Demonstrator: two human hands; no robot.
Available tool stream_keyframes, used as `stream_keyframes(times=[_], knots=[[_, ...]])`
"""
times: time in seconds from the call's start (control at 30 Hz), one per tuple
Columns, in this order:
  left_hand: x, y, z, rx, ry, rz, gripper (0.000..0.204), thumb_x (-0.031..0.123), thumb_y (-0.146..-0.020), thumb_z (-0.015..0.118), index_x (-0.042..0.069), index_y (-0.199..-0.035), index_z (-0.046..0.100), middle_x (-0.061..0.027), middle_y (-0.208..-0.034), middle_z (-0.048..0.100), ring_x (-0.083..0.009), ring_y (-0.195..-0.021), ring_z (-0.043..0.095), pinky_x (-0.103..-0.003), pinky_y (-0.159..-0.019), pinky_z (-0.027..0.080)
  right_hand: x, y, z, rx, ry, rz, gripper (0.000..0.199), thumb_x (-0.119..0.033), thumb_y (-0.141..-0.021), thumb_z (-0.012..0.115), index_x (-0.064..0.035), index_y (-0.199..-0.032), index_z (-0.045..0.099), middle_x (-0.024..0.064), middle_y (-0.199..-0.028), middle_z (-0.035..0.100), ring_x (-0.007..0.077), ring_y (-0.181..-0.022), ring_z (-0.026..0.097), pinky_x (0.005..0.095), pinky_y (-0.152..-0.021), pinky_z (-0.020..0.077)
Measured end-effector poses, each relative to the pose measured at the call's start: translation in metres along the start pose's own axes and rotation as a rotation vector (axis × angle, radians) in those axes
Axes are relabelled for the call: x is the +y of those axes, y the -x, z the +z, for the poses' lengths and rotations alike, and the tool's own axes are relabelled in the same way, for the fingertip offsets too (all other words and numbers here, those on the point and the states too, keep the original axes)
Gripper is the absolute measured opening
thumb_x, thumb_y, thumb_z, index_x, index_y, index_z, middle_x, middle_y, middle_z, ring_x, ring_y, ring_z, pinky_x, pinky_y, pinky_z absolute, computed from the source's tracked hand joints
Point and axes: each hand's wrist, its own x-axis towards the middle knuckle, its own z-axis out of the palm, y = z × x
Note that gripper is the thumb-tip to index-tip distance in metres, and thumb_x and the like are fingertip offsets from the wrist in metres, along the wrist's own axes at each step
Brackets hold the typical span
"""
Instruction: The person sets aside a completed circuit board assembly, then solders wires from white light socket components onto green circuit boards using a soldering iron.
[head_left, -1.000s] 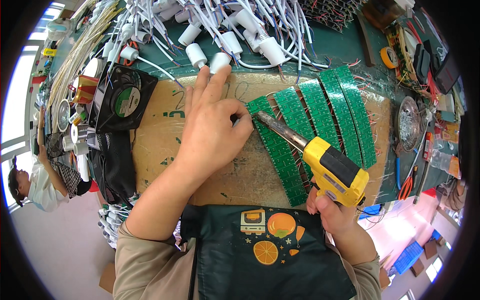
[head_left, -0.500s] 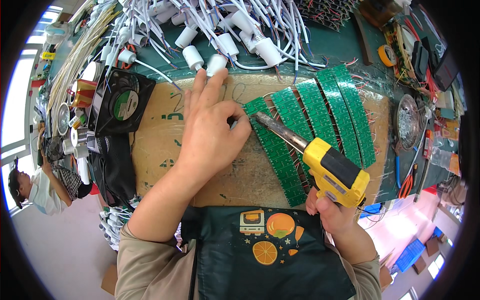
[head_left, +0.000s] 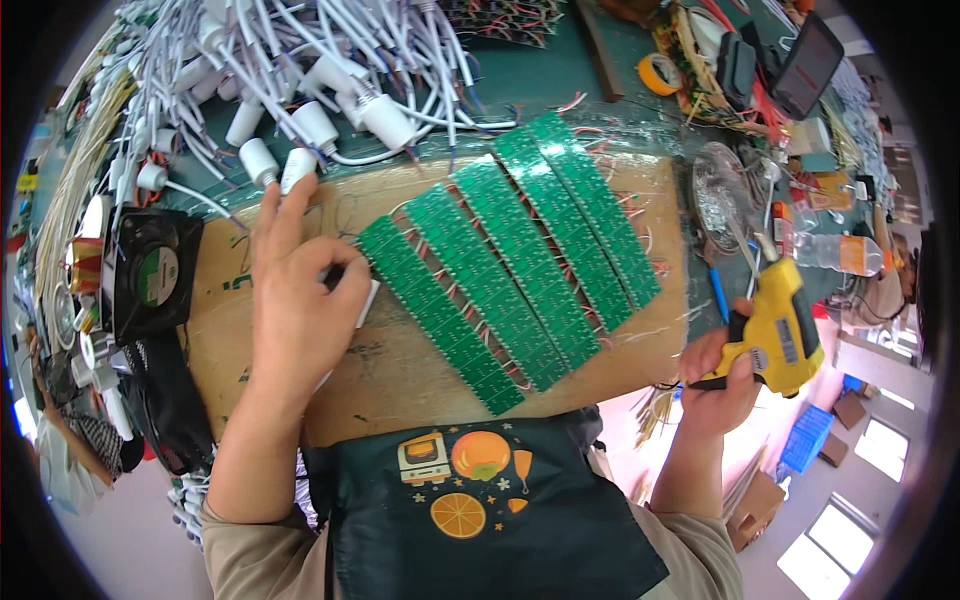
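Observation:
Several long green circuit board strips (head_left: 520, 265), joined by thin red and white wires, lie fanned out on a brown work board (head_left: 400, 370). My left hand (head_left: 300, 290) is at the leftmost strip's upper end, thumb and index finger pinched together; what they hold is hidden. Its other fingers stretch toward a white lamp holder (head_left: 297, 170) and seem to touch it. A white piece (head_left: 368, 303) shows partly from under this hand. Away to the right, my right hand (head_left: 722, 375) grips a yellow and black soldering gun (head_left: 785, 325), its tip pointing up beside a round metal dish (head_left: 722, 195).
White lamp holders with cables (head_left: 330, 90) are heaped at the far left. A black fan (head_left: 155, 275) stands left of the work board. Yellow tape (head_left: 659, 74), a plastic bottle (head_left: 840, 253) and a blue-handled tool (head_left: 718, 293) lie to the right. Another person is partly visible at the left edge.
The soldering gun has moved from the leftmost strip's upper end off to the right, near the metal dish. My left hand keeps its pinch there. The whole view has swung to the right.

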Motion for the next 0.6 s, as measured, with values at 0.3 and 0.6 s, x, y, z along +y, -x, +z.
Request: stream_keyframes(times=[0.3, 0.6], knots=[[-0.002, 0.002, -0.003, -0.001, -0.014, -0.027, 0.006, 0.008, -0.078, 0.071, 0.004, -0.082, 0.072, -0.0218, -0.151, 0.048, -0.0504, -0.144, 0.033, -0.055, -0.118, 0.026, 0.013, -0.007, -0.033, 0.244, 0.252, -0.021, 0.057, -0.026, -0.097, 0.065, 0.0077, -0.138, 0.045, 0.0027, -0.068, 0.051, 0.0114, -0.054, 0.048, 0.0273, -0.051, 0.041], [-0.004, -0.003, -0.017, 0.028, 0.102, 0.03, 0.021, 0.014, -0.082, 0.076, 0.006, -0.101, 0.069, -0.0204, -0.151, 0.048, -0.0416, -0.14, 0.044, -0.044, -0.113, 0.038, 0.052, 0.02, 0.018, -0.108, -0.168, 0.04, 0.07, -0.047, -0.096, 0.064, 0.0023, -0.14, 0.041, 0.0013, -0.066, 0.045, 0.0122, -0.052, 0.044, 0.0271, -0.048, 0.0394]])
